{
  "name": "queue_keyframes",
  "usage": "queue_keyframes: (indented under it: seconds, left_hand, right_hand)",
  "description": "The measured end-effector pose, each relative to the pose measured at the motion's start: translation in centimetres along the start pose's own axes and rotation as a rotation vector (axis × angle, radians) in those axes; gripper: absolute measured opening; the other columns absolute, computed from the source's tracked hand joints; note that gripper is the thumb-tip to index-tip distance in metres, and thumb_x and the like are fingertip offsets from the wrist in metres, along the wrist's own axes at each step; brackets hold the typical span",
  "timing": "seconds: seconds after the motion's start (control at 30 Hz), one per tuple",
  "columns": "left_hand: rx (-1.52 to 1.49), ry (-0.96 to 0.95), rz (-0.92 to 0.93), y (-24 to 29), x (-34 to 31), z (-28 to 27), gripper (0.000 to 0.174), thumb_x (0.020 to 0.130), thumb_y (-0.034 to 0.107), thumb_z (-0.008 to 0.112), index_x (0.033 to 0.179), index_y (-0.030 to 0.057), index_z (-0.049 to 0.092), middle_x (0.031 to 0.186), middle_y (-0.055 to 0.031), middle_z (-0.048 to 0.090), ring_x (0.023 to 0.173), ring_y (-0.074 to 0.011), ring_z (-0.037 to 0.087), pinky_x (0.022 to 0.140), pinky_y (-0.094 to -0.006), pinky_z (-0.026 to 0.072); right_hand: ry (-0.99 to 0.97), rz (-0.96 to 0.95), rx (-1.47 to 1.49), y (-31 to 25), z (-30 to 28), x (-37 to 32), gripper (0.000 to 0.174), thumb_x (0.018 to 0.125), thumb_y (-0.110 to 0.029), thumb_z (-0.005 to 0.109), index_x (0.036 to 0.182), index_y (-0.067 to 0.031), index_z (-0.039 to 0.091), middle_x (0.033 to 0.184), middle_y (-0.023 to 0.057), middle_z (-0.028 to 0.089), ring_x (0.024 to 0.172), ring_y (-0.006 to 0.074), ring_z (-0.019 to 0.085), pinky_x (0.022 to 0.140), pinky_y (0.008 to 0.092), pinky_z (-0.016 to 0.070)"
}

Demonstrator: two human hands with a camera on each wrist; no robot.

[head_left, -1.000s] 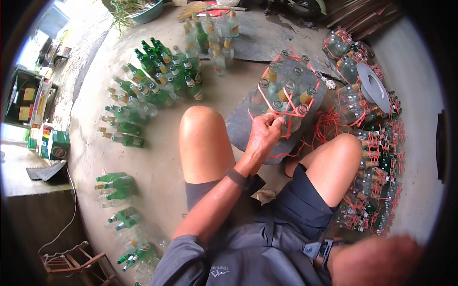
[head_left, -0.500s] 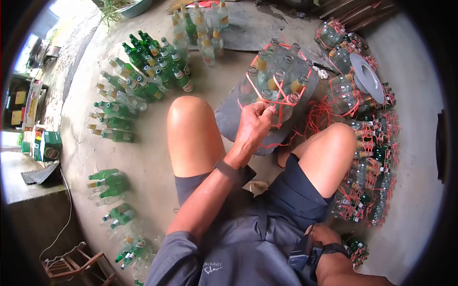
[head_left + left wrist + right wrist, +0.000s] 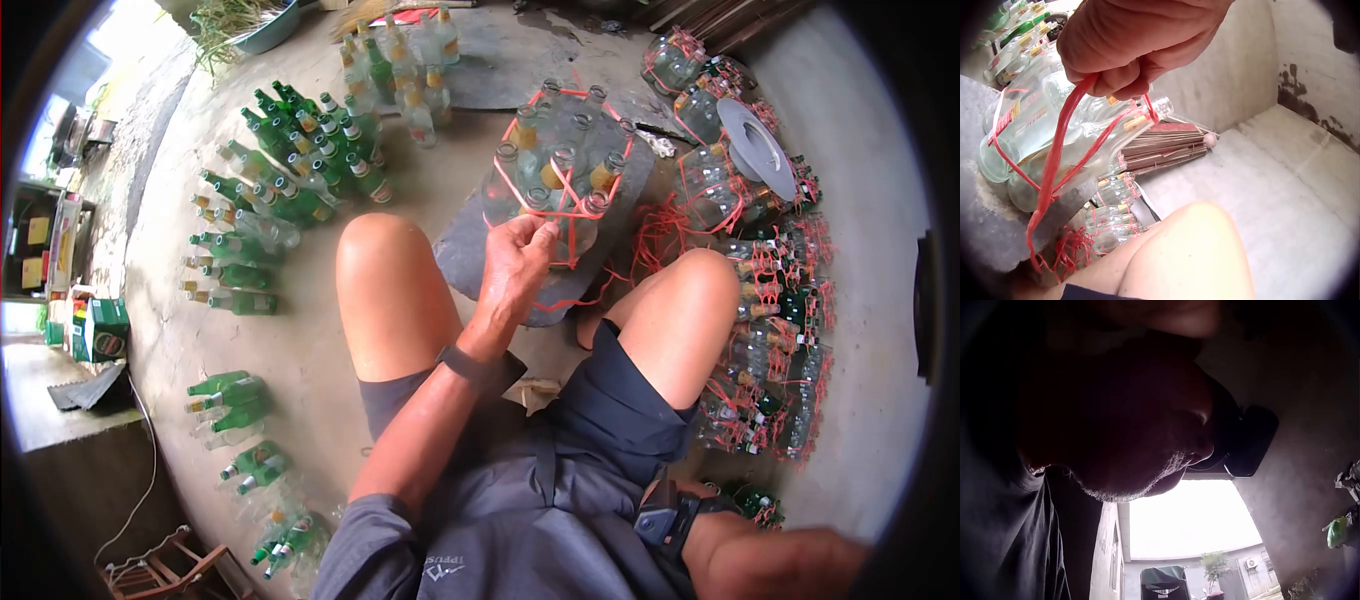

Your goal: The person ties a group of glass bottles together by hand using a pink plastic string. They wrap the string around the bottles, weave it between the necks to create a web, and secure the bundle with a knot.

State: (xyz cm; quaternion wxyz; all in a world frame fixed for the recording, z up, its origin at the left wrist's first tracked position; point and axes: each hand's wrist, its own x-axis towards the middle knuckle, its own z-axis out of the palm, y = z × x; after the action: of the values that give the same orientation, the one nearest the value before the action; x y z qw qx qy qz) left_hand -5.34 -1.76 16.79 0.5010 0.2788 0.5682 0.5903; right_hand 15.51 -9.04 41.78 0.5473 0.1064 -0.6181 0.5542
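Observation:
In the head view, my left hand [image 3: 520, 250] is at the near side of a bundle of upright clear bottles [image 3: 582, 130] on a grey slab [image 3: 465, 245], pinching the red cord looped round their necks. The left wrist view shows my left hand [image 3: 1141, 40] curled round a red strand [image 3: 1060, 147] that runs down past the bottles [image 3: 1035, 119]. My raised right hand [image 3: 795, 560] is blurred at the lower right edge, away from the bottles. Part of it [image 3: 1160, 315] shows dark at the top of the right wrist view, close to the face; its fingers are unclear.
Loose green bottles [image 3: 290, 130] and clear ones [image 3: 415, 110] stand to the left and beyond. Corded bundles [image 3: 770, 330] line the right wall, with a grey disc [image 3: 755, 150] on one. Tangled red cord [image 3: 665, 235] lies beside the slab.
The head view has shifted, so the bottle bundle appears further left. My left hand keeps its hold on the cord. My right forearm dipped, then rose again at the lower right.

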Motion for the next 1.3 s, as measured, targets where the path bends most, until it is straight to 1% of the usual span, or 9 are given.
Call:
queue_keyframes:
  seconds: [0.1, 0.23, 0.5, 0.57, 0.7, 0.9, 0.97, 1.0, 1.3]
  left_hand:
    - [0.007, 0.013, 0.003, -0.2, 0.2, -0.1, 0.025, 0.099, 0.021, 0.065, 0.095, -0.0031, 0.073, 0.073, 0.0064, 0.053, 0.065, -0.0042, 0.042, 0.056, -0.0258, 0.0307]
    - [0.066, 0.042, 0.026, 0.0, 0.2, 0.0, 0.026, 0.099, 0.021, 0.067, 0.099, -0.0046, 0.075, 0.073, 0.0085, 0.053, 0.064, -0.0022, 0.04, 0.054, -0.0246, 0.0292]
    - [0.086, 0.016, 0.016, 0.4, 0.2, -0.2, 0.027, 0.098, 0.02, 0.067, 0.103, -0.0056, 0.076, 0.076, 0.0098, 0.054, 0.065, -0.0017, 0.04, 0.055, -0.0242, 0.0293]
    - [0.094, 0.048, 0.056, -0.2, 0.7, -0.2, 0.026, 0.099, 0.016, 0.065, 0.088, -0.0061, 0.071, 0.069, 0.0066, 0.052, 0.061, -0.0038, 0.041, 0.052, -0.0274, 0.0312]
    - [0.126, 0.038, 0.048, -0.5, 0.7, -0.4, 0.026, 0.099, 0.017, 0.065, 0.088, -0.0057, 0.071, 0.069, 0.0069, 0.052, 0.061, -0.0039, 0.041, 0.052, -0.0276, 0.0307]
    - [0.12, 0.04, 0.131, 0.3, 0.5, -0.2, 0.026, 0.098, 0.018, 0.065, 0.087, -0.0055, 0.071, 0.069, 0.0067, 0.052, 0.061, -0.0035, 0.04, 0.052, -0.0278, 0.0298]
    - [0.14, 0.021, 0.001, 0.6, 0.3, -0.5, 0.025, 0.098, 0.02, 0.067, 0.097, -0.0035, 0.075, 0.076, 0.01, 0.052, 0.065, -0.0016, 0.038, 0.057, -0.0239, 0.0275]
    - [0.122, 0.024, -0.007, 0.6, 0.3, -0.4, 0.024, 0.099, 0.021, 0.067, 0.093, -0.002, 0.074, 0.074, 0.011, 0.05, 0.064, -0.0013, 0.036, 0.056, -0.0242, 0.0255]
    - [0.115, 0.026, -0.003, 0.6, 0.3, -0.2, 0.023, 0.099, 0.021, 0.069, 0.093, -0.0011, 0.074, 0.073, 0.0106, 0.05, 0.064, -0.0015, 0.037, 0.056, -0.0235, 0.0259]
  right_hand:
    - [0.111, -0.07, -0.189, -0.6, -2.0, 0.1, 0.035, 0.097, -0.018, 0.064, 0.129, -0.0025, 0.066, 0.122, 0.0199, 0.066, 0.113, 0.0358, 0.065, 0.098, 0.0445, 0.0529]
    - [0.16, -0.102, -0.333, 0.4, -4.4, 0.4, 0.035, 0.096, -0.017, 0.065, 0.128, -0.0026, 0.067, 0.12, 0.0196, 0.066, 0.112, 0.0356, 0.065, 0.097, 0.0442, 0.053]
    - [0.175, -0.168, -0.352, 1.2, -6.7, 0.4, 0.036, 0.094, -0.015, 0.067, 0.128, -0.0028, 0.067, 0.118, 0.0189, 0.065, 0.109, 0.0351, 0.066, 0.095, 0.0438, 0.0532]
    - [0.179, -0.174, -0.355, 1.4, -7.1, 0.3, 0.036, 0.093, -0.015, 0.067, 0.127, -0.0029, 0.067, 0.117, 0.0187, 0.065, 0.108, 0.035, 0.066, 0.094, 0.0437, 0.0533]
    - [0.196, -0.17, -0.371, 1.6, -7.4, 0.0, 0.036, 0.092, -0.014, 0.068, 0.127, -0.003, 0.067, 0.115, 0.0183, 0.065, 0.107, 0.0348, 0.066, 0.093, 0.0434, 0.0534]
    - [0.194, -0.155, -0.42, 1.4, -7.5, -0.8, 0.037, 0.091, -0.013, 0.069, 0.126, -0.0032, 0.068, 0.113, 0.0178, 0.065, 0.105, 0.0344, 0.066, 0.092, 0.0431, 0.0536]
    - [0.191, -0.156, -0.432, 1.4, -7.5, -1.3, 0.037, 0.09, -0.013, 0.07, 0.126, -0.0032, 0.068, 0.113, 0.0176, 0.065, 0.104, 0.0343, 0.066, 0.091, 0.043, 0.0536]
    - [0.189, -0.158, -0.435, 1.4, -7.6, -1.3, 0.037, 0.09, -0.013, 0.07, 0.126, -0.0032, 0.068, 0.112, 0.0175, 0.065, 0.104, 0.0343, 0.066, 0.091, 0.0429, 0.0536]
    - [0.184, -0.164, -0.485, 0.9, -8.3, -2.4, 0.038, 0.087, -0.011, 0.072, 0.125, -0.0035, 0.068, 0.109, 0.0167, 0.065, 0.1, 0.0337, 0.066, 0.089, 0.0424, 0.0539]
